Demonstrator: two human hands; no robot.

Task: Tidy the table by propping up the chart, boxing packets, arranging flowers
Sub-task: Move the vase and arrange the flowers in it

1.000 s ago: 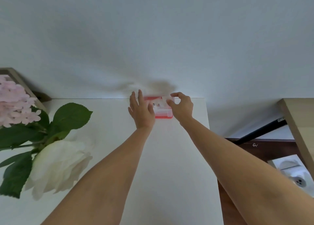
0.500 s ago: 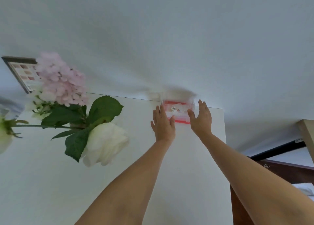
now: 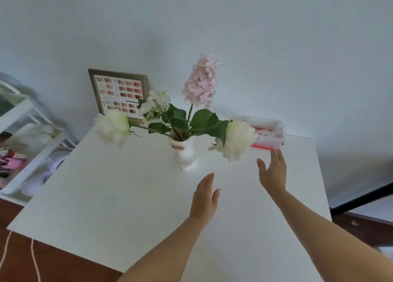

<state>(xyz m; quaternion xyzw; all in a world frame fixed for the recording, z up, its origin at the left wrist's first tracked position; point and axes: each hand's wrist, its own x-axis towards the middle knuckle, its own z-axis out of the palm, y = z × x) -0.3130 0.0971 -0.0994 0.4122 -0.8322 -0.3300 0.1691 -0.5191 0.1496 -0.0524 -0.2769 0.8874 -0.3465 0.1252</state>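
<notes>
- We see a white table (image 3: 119, 196) set against a pale wall.
- On it stands a small white vase (image 3: 184, 152) near the middle back.
- A framed chart (image 3: 119, 92) stands propped at the back left.
- A clear box (image 3: 269, 132) with red contents sits at the back right.

Table (image 3: 127, 196) matt white, smooth; vase (image 3: 184, 152) glossy white ceramic; box (image 3: 270, 132) clear plastic.

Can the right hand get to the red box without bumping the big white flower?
Probably yes. The right hand is open just in front of the red box, and the white flower droops off to its left, not between them.
</notes>
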